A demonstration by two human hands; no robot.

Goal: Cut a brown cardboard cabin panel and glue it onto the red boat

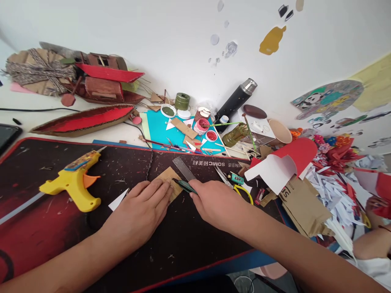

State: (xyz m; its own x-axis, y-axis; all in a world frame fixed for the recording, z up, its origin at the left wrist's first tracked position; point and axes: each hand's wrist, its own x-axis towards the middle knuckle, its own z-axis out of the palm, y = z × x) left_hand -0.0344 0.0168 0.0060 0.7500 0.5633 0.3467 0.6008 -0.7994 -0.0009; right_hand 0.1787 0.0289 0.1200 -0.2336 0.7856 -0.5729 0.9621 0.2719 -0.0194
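Bare forearms (76, 257) are spanning a smooth dark mat (195, 240). Leftmost, a chunky yellow plastic glue gun (71, 182) is lying flat. The left hand (138, 212), fingers together, is pressing a flat brown cardboard piece (167, 173) against the mat; the right hand (218, 203) is clamping its fingers on a slim dark-green tool (186, 186), whose tip is pointing over the cardboard.

The head camera looks forward and down, close above the mat (198, 248).
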